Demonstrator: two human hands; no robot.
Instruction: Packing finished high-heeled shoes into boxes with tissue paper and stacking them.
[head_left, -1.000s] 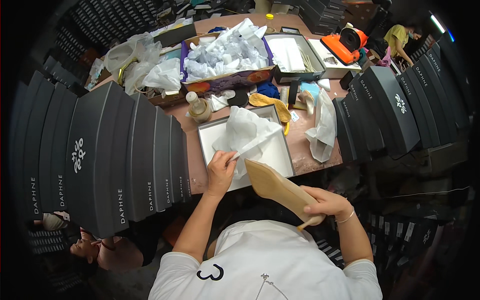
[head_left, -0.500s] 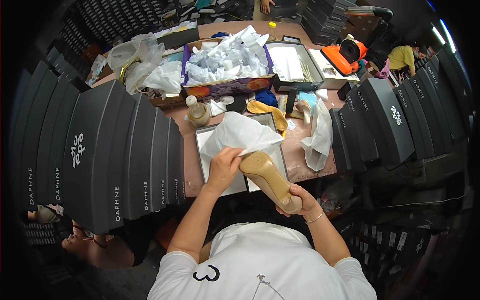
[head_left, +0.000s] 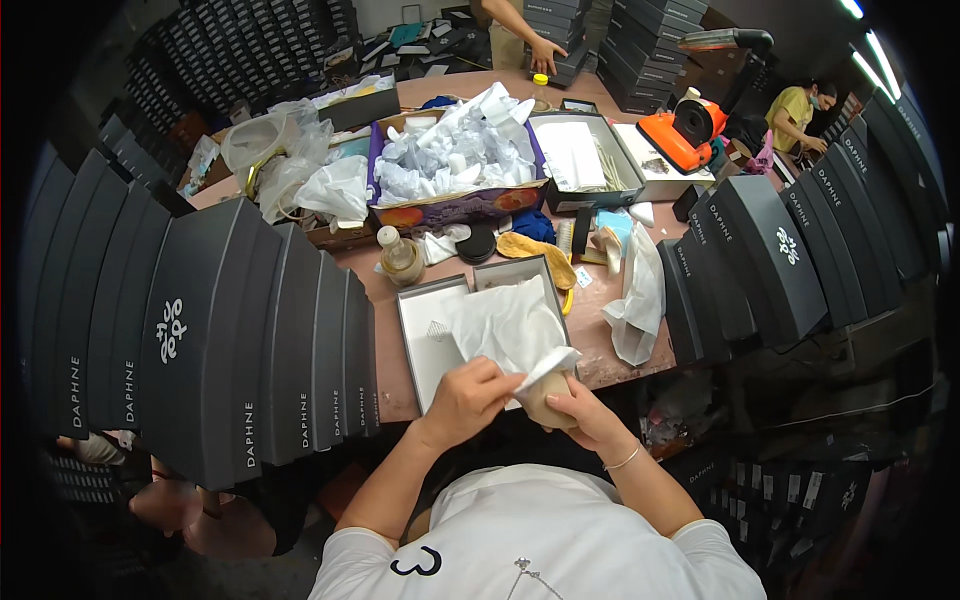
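Observation:
A beige high-heeled shoe (head_left: 543,403) sits toe-first in the mouth of a white cloth-like bag (head_left: 508,326), with only its heel end showing. My left hand (head_left: 468,398) is closed, pinching the bag's edge beside the shoe. Around the heel end wrap the fingers of my right hand (head_left: 590,416), thumb on top. The bag lies over an open dark-edged shoebox with a white inside (head_left: 427,345), in front of me on the table. To the right rests another white bag (head_left: 636,300), bulging. What is inside it is hidden.
Dark shoeboxes stand stacked at left (head_left: 215,340) and right (head_left: 755,260). Behind lie a purple carton (head_left: 460,207) of crumpled white paper, a glass bottle (head_left: 402,260), a yellow cloth (head_left: 540,257) and an orange machine (head_left: 682,135). Two other people are at work, one at the far edge, one at right.
The shoe has gone toe-first into the white bag, and my right hand has moved up and left with it. Another person's arm has reached in at the far edge.

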